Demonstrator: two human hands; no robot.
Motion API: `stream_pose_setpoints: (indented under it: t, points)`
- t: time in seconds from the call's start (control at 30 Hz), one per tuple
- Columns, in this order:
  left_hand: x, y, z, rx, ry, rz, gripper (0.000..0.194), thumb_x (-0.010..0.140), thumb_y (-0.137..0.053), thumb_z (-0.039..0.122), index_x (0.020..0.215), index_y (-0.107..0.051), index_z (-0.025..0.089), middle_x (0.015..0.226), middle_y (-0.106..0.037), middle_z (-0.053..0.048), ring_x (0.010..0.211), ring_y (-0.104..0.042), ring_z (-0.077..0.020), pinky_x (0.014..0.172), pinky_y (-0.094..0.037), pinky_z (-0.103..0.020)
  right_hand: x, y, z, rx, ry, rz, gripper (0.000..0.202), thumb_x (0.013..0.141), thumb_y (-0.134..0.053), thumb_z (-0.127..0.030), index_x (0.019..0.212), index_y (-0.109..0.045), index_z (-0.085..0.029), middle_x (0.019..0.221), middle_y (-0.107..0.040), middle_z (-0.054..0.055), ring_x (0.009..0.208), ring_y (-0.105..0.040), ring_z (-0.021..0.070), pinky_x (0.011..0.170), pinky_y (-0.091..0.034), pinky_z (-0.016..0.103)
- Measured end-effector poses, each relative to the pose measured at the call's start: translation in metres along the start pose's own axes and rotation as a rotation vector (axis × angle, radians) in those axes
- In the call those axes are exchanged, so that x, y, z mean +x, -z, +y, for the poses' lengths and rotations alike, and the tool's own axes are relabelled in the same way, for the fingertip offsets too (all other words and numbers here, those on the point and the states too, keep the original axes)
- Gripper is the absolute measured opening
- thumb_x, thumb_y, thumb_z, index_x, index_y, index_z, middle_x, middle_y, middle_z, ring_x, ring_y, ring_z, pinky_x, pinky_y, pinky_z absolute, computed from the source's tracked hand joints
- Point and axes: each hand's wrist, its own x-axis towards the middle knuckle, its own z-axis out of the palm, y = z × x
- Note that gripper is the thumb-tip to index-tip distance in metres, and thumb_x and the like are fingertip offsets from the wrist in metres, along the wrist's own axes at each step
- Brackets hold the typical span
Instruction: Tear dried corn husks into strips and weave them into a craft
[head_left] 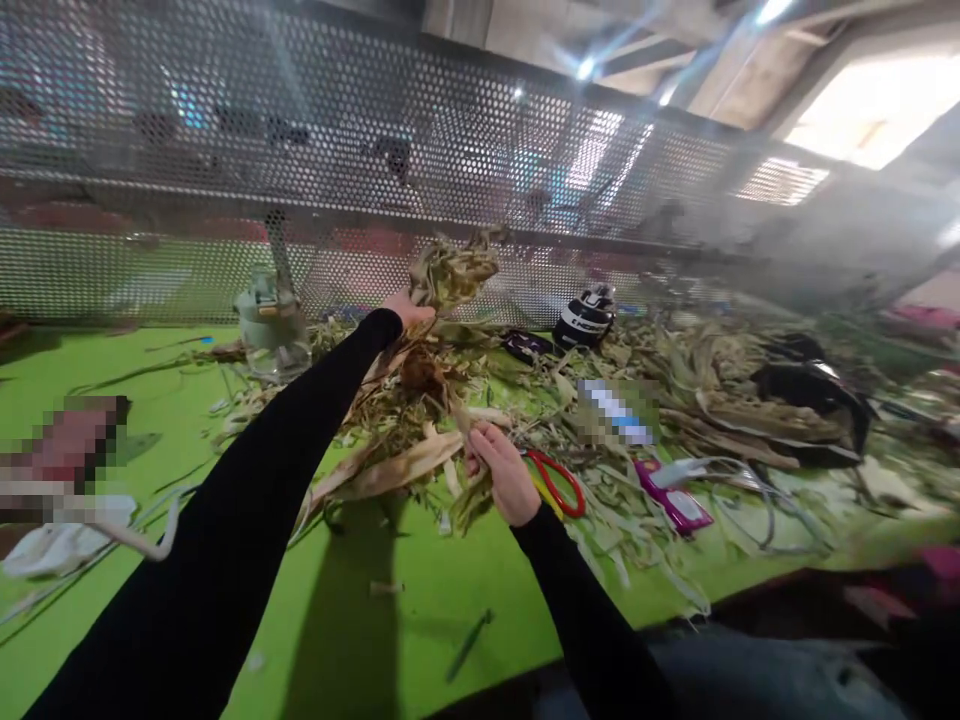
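My left hand (407,310) is stretched out toward the perforated screen, closed at the base of a crumpled bundle of dried husks (454,270) that looks like corn husk. Nearer to me, my right hand (501,470) pinches a pale strip of husk (463,424) between thumb and fingers. Below its fingers hangs a greenish leafy piece. Between the hands lies a heap of brown and tan husks (424,380), with a long pale husk (401,468) at its front. Scissors with a red and yellow handle (574,490) lie just right of my right wrist, their blades hidden.
A perforated metal screen (337,130) runs behind the green table (427,610). A clear jar (274,325) and a black bottle (585,318) stand near it. Rightward lie a magenta object (679,505), cables, husk scraps and a black bag (825,410); leftward, a stand arm (142,545).
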Motion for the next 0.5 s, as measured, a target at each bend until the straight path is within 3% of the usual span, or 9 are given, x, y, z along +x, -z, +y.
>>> stream_pose_setpoints:
  t: [0.07, 0.17, 0.23, 0.3, 0.4, 0.5]
  points:
    - [0.01, -0.014, -0.015, 0.056, 0.006, -0.09, 0.046, 0.066, -0.064, 0.032, 0.106, -0.061, 0.011, 0.106, -0.066, -0.014, 0.103, -0.059, -0.0265, 0.091, -0.043, -0.031, -0.001, 0.005, 0.002, -0.109, -0.005, -0.125, 0.023, 0.083, -0.059, -0.041, 0.087, -0.055, -0.019, 0.069, -0.054, -0.003, 0.053, -0.048, 0.0083, 0.052, -0.04, 0.02]
    - [0.016, -0.031, -0.031, 0.136, 0.023, -0.181, 0.041, 0.061, -0.065, 0.03, 0.098, -0.064, 0.013, 0.1, -0.068, -0.012, 0.099, -0.061, -0.0278, 0.09, -0.045, -0.034, 0.0, 0.002, -0.001, -0.408, 0.165, -0.46, 0.016, 0.085, -0.058, -0.035, 0.089, -0.062, -0.019, 0.096, -0.063, 0.005, 0.086, -0.059, 0.0152, 0.075, -0.047, 0.028]
    - [0.016, -0.036, -0.033, 0.175, 0.003, -0.188, 0.042, 0.06, -0.066, 0.03, 0.099, -0.064, 0.012, 0.101, -0.067, -0.014, 0.101, -0.06, -0.0295, 0.091, -0.044, -0.036, 0.006, -0.009, -0.005, -0.621, 0.319, -0.7, 0.012, 0.084, -0.061, -0.03, 0.085, -0.066, -0.018, 0.12, -0.058, 0.009, 0.107, -0.055, 0.0193, 0.09, -0.043, 0.034]
    - [0.014, -0.033, -0.025, 0.203, -0.039, -0.16, 0.047, 0.059, -0.068, 0.031, 0.102, -0.062, 0.011, 0.106, -0.065, -0.015, 0.106, -0.057, -0.0314, 0.094, -0.042, -0.036, 0.017, -0.023, -0.008, -0.792, 0.441, -0.868, 0.011, 0.082, -0.064, -0.028, 0.084, -0.069, -0.018, 0.131, -0.051, 0.011, 0.114, -0.051, 0.0213, 0.096, -0.039, 0.038]
    - [0.01, -0.012, -0.003, 0.217, -0.109, -0.066, 0.056, 0.06, -0.069, 0.034, 0.109, -0.057, 0.011, 0.11, -0.062, -0.015, 0.111, -0.054, -0.0317, 0.097, -0.041, -0.036, 0.038, -0.038, -0.014, -0.984, 0.565, -0.932, 0.013, 0.081, -0.066, -0.031, 0.085, -0.072, -0.02, 0.126, -0.055, 0.011, 0.114, -0.049, 0.0239, 0.099, -0.035, 0.043]
    - [0.005, 0.021, 0.019, 0.099, -0.22, 0.071, 0.056, 0.064, -0.066, 0.037, 0.112, -0.053, 0.01, 0.108, -0.062, -0.015, 0.105, -0.056, -0.0283, 0.094, -0.042, -0.037, 0.058, -0.037, -0.018, -1.188, 0.559, -0.842, 0.016, 0.081, -0.065, -0.035, 0.087, -0.073, -0.023, 0.13, -0.051, 0.011, 0.119, -0.042, 0.0292, 0.099, -0.032, 0.049]
